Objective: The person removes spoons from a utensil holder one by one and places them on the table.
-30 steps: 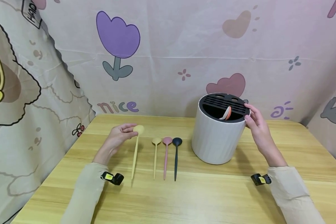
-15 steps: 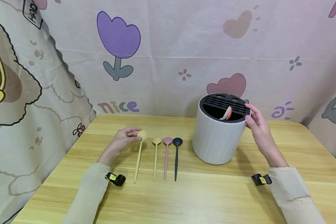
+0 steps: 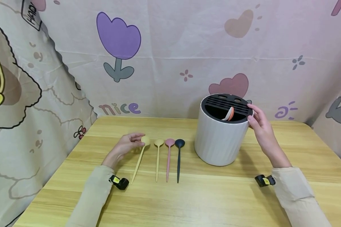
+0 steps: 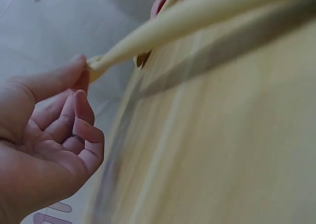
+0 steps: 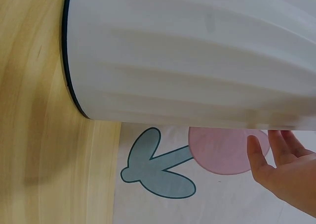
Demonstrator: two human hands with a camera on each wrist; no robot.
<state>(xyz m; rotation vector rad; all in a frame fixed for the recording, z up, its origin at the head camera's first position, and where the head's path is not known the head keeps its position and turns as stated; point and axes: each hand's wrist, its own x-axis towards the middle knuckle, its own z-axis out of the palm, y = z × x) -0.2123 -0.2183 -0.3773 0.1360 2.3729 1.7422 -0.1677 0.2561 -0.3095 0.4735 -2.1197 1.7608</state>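
My left hand point(image 3: 125, 145) pinches a pale yellow spoon point(image 3: 139, 160) at its bowl between thumb and fingers, left of the other spoons. Its handle slants down toward the near left; in the left wrist view that handle point(image 4: 163, 33) crosses the top. To its right, a second yellow spoon point(image 3: 158, 157), a pink spoon point(image 3: 168, 159) and a black spoon point(image 3: 179, 159) lie in a row, bowls away from me. My right hand point(image 3: 262, 134) holds the rim of a white ribbed utensil holder point(image 3: 220, 142) at its right side. In the right wrist view its fingers point(image 5: 279, 147) meet the holder's wall.
The holder's black top point(image 3: 227, 105) has slots, round holes and a wide compartment. A white-and-orange utensil point(image 3: 230, 114) leans in that compartment. A printed cloth point(image 3: 170, 37) hangs behind the wooden table point(image 3: 210, 195).
My left hand has moved right and toward me with the yellow spoon, and the spoon's handle end has swung left. The right hand stays at the holder's rim.
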